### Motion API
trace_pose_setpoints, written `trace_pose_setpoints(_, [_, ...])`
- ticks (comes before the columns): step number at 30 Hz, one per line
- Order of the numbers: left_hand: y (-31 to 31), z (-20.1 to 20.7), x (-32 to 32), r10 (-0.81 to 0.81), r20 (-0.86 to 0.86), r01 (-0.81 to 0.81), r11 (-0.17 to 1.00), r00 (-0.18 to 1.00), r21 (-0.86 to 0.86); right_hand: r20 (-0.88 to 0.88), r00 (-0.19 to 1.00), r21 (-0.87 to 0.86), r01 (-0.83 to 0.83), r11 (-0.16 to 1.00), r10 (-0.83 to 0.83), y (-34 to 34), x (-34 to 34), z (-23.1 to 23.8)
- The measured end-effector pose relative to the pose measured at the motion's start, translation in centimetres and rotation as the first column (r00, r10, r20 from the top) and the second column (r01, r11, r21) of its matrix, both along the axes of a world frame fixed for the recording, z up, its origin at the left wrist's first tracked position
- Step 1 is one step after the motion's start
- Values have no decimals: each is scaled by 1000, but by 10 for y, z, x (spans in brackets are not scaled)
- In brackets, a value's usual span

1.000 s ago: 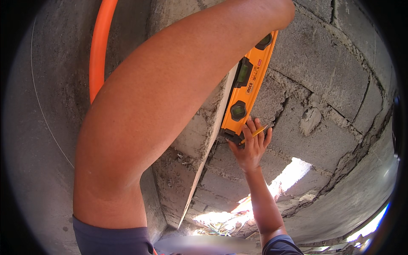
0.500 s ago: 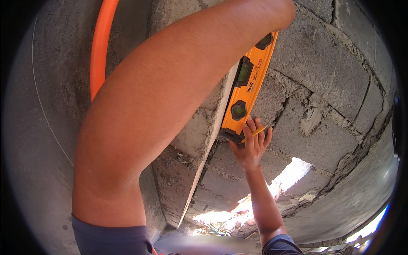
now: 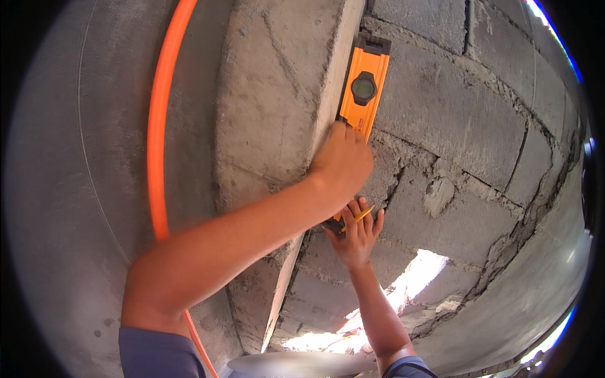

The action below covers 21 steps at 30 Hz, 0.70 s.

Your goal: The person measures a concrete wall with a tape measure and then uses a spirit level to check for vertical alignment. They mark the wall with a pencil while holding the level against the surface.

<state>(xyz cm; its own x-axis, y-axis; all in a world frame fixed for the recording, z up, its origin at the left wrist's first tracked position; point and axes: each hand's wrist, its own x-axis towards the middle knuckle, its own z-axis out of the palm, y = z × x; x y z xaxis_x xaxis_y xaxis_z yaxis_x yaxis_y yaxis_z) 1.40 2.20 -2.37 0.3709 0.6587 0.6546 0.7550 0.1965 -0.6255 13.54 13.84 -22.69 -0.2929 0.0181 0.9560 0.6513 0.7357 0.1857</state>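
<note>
An orange spirit level [image 3: 379, 74] with black end caps and round vials lies along the block wall, against the edge of a concrete ledge. My left hand [image 3: 343, 160] is closed on the middle of the level, with the fingers curled over it and hiding that part. Lower down, my right hand [image 3: 358, 238] presses at the near end of the level. A yellow pencil [image 3: 363, 215] sits between its fingers, the tip pointing up and right.
The rough grey block wall [image 3: 460, 113] has cracked mortar joints and a lump of mortar. The concrete ledge [image 3: 277, 94] juts out left of the level. An orange hose [image 3: 157, 138] runs down the left side. A bright sunlit patch [image 3: 428, 268] falls below.
My left hand has come down from the far end of the level to its middle, uncovering the upper vial and end cap. The right hand stays at the near end with the pencil.
</note>
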Motion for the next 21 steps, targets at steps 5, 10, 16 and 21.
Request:
trace_pose_setpoints(5, [10,-17,-5,13,-46,-10,998,999,58,-12,1000,20,-13,1000,13,0,0,0])
trace_pose_setpoints(10, [15,-16,-7,-34,17,34,998,999,52,-14,1000,4,-13,1000,13,-2,0,-1])
trace_pose_setpoints(16, [18,-15,-6,-58,57,54,996,997,70,-4,1000,9,-11,1000,11,-5,-1,3])
trace_pose_setpoints(21, [18,-14,-5,-47,86,45,999,995,20,-32,985,-83,-170,982,168,-20,8,7])
